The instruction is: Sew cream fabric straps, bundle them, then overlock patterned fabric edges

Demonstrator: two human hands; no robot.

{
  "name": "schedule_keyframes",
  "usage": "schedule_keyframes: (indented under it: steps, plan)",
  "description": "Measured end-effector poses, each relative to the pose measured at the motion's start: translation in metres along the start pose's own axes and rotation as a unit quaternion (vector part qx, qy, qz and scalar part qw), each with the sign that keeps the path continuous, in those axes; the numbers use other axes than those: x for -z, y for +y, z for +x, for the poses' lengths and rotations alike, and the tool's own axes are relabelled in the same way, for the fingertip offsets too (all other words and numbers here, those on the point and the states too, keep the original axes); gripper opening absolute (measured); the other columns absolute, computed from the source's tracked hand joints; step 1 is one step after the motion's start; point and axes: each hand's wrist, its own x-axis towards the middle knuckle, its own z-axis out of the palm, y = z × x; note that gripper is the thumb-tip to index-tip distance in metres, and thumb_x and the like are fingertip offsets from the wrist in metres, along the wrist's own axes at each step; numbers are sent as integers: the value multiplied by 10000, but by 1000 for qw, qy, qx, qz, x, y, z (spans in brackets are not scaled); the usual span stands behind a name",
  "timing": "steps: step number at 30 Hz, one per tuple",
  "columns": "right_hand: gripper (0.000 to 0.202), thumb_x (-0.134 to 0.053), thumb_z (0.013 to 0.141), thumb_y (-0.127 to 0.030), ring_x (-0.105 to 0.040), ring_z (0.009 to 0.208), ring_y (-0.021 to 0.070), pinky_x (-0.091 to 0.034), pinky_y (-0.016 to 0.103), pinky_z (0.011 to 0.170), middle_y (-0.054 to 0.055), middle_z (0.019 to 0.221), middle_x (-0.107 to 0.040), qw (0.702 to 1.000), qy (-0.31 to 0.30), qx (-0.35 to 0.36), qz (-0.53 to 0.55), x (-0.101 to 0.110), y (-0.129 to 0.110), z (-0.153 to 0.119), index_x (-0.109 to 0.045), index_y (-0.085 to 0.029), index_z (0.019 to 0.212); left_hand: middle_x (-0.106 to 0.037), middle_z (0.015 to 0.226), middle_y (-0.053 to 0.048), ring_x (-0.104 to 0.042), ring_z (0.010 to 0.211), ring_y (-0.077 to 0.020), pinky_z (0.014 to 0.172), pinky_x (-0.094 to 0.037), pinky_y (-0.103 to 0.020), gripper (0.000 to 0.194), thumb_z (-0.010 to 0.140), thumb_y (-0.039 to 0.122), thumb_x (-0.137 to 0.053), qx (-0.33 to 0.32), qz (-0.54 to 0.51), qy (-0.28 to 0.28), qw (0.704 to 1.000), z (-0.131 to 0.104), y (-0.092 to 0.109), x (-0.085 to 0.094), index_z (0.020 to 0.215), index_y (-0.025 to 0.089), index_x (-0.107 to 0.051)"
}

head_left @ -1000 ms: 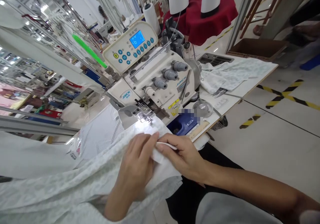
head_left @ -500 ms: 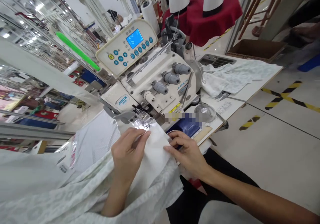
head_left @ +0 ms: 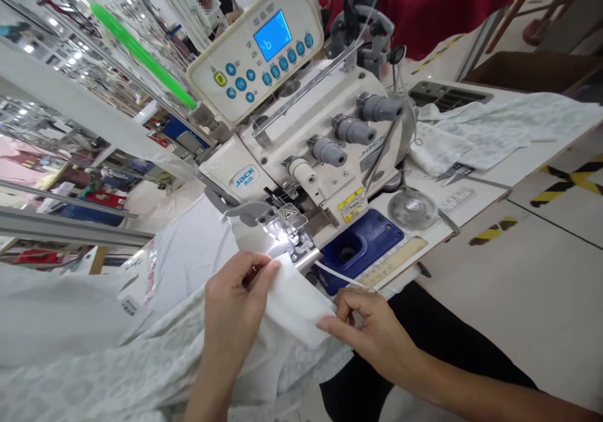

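Observation:
Between my two hands stretches a white fabric edge (head_left: 301, 306), just in front of the lit presser foot (head_left: 296, 237) of an overlock sewing machine (head_left: 249, 152). My left hand (head_left: 235, 312) pinches it at its upper left between thumb and fingers. At the lower right, my right hand (head_left: 377, 331) grips the other end, fingers curled and thumb pressed on top. A narrow white strip (head_left: 342, 275) runs from beside the presser foot to my right fingers. Pale fabric with a spotted print (head_left: 155, 372) hangs below and left of my hands.
Right of the presser foot lies the machine's blue base (head_left: 381, 233), beside a round clear dish (head_left: 412, 208). Scissors (head_left: 456, 173) and more printed fabric (head_left: 499, 127) lie on the table's right. A control panel (head_left: 240, 83) tops the machine. A person (head_left: 214, 4) sits behind.
The machine appears larger and nearer. Both hands have drawn the fabric edge away from the presser foot, uncovering it. The white strip and blue base now show more fully.

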Motion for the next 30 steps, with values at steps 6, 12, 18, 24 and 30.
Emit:
schedule_keyframes:
  steps: [6,12,18,24,30]
  plan:
    - [247,-726,768,-368,-456,598,120,-373,230,548,-45,661,-491,996,12,-46,69,-3,3,-1,-562,-196,834,-609,830,-71,-561,767,-199,679,-450,-323,52,866,192,-609,-202,218,141,944,-6,12,-19,827,161,-625]
    - [324,-611,875,-400,-407,627,127,-362,253,587,-20,642,-459,999,14,9,37,16,0,-4,-523,-179,655,-637,1160,-204,-575,1085,-291,913,-488,-428,399,835,-32,-537,-271,224,157,923,-30,24,-52,1227,40,-559]
    - [399,-598,893,-420,-409,614,122,-345,251,576,-23,619,-437,998,22,54,25,21,-10,0,-446,-182,611,-639,1172,-177,-547,1170,-278,972,-478,-431,361,861,-29,-477,-253,171,159,939,-24,22,-55,1196,79,-558]
    - [341,-551,928,-416,-442,637,127,-366,242,571,-9,672,-479,997,10,58,40,18,-11,-2,-518,-180,684,-638,1173,-142,-544,1144,-238,970,-487,-384,285,903,34,-474,-242,118,125,955,-12,14,-43,1167,113,-546]
    - [338,-552,922,-401,-398,576,104,-327,222,514,-37,623,-412,996,6,61,59,12,-23,3,-475,-186,673,-640,1080,-125,-596,1029,-232,880,-513,-402,281,854,34,-566,-273,88,140,948,-16,10,-35,1108,152,-592]
